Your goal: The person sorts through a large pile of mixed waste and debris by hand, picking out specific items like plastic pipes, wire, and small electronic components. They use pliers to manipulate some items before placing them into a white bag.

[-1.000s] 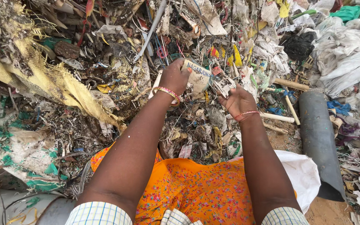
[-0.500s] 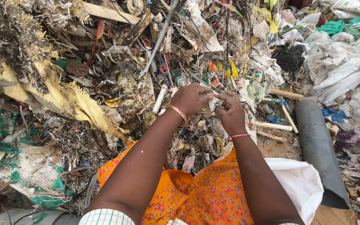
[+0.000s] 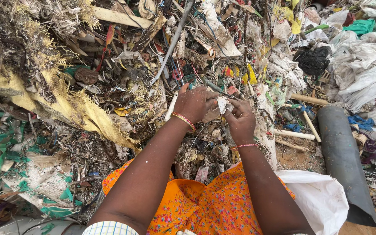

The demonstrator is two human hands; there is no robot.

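Both my hands meet over a heap of mixed rubbish. My left hand [image 3: 195, 103], with a bangle at the wrist, and my right hand [image 3: 241, 118], with a thin pink band, pinch a small crumpled whitish scrap [image 3: 221, 104] between their fingertips. Dirty paper, plastic shreds and sticks lie directly under them. My orange flowered cloth [image 3: 196, 204] covers my lap below.
A white sack [image 3: 323, 198] lies at my right side, beside a dark grey pipe [image 3: 342, 156]. A yellowish burlap sheet [image 3: 72, 109] drapes over the heap at left. A long grey rod [image 3: 172, 41] slants above my hands. White plastic bags [image 3: 362, 74] pile up at the right.
My hands have drawn back from the heap and come together. The flat scrap my left hand lifted earlier is now crumpled between both hands.
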